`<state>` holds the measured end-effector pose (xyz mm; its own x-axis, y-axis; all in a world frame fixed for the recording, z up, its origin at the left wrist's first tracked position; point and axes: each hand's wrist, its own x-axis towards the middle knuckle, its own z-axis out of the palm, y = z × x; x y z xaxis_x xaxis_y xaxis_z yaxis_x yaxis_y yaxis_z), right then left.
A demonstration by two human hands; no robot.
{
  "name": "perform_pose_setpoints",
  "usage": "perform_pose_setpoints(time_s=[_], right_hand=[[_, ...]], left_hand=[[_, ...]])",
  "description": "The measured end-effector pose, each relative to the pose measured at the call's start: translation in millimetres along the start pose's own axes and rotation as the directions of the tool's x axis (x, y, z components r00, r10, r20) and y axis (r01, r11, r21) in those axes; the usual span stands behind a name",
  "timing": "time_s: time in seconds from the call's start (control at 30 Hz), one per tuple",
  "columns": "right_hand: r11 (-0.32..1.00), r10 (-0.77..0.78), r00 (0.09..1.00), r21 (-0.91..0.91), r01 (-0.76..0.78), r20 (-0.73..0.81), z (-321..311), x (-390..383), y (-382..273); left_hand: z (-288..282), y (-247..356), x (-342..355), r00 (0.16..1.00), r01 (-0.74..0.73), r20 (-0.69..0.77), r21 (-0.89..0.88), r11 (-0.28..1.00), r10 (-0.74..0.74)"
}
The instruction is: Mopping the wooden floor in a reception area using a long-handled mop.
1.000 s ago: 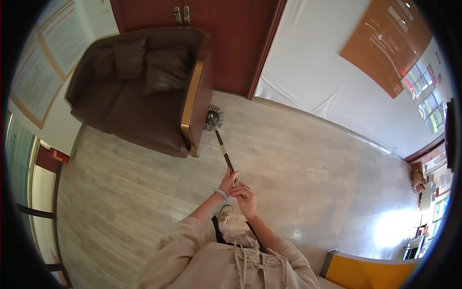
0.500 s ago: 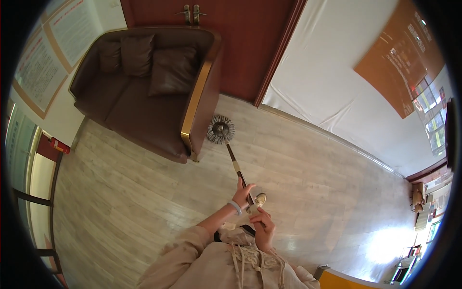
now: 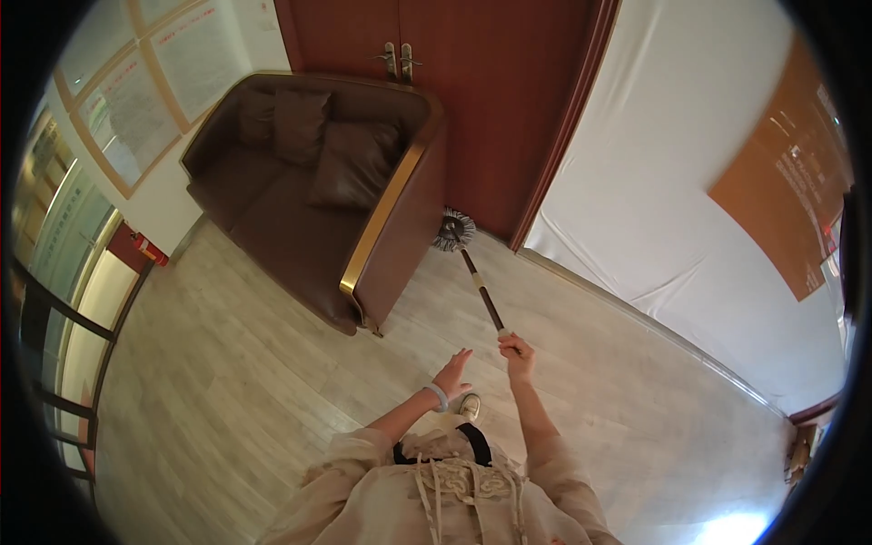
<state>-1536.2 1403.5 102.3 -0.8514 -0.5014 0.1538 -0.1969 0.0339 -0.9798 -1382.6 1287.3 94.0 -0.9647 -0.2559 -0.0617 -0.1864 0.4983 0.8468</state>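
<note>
A round-headed mop (image 3: pixel 485 298) with a dark pole slants away from me over the floor. Its grey-and-white stringy head (image 3: pixel 453 229) lies on the boards between the sofa's right side and the foot of the red door. At the near end of the pole, my right hand (image 3: pixel 518 357) is wrapped round the handle, arm stretched forward. My left hand (image 3: pixel 451 373), with a pale band on its wrist, hangs in the air left of the pole, fingers spread and touching nothing. One light shoe (image 3: pixel 470 406) shows below it.
A brown leather sofa (image 3: pixel 397 232) with gold trim and several cushions stands ahead on the left. Behind it are red double doors (image 3: pixel 509 109). White sheeting (image 3: pixel 654 182) covers the right wall. A fire extinguisher (image 3: pixel 150 249) stands by the left wall, near dark railings (image 3: pixel 68 313).
The mop head has slid farther off, toward the door. My right hand has reached forward with the pole. My left hand has come off the pole.
</note>
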Motion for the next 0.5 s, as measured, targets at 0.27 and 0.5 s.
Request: perform_pose_setpoints(time_s=[0.27,0.5], right_hand=[[0.981,0.186,0.982,0.046,-0.188,0.041,-155.9,-36.7,-128.1],[0.980,0.194,0.970,-0.026,-0.200,-0.147,-181.4,-75.8,-229.1]], left_hand=[[42.2,46.5,67.1,0.967,0.179,0.113,0.334,0.925,-0.228],[121.7,102.0,140.6,0.987,0.005,0.156,0.222,0.975,-0.040]])
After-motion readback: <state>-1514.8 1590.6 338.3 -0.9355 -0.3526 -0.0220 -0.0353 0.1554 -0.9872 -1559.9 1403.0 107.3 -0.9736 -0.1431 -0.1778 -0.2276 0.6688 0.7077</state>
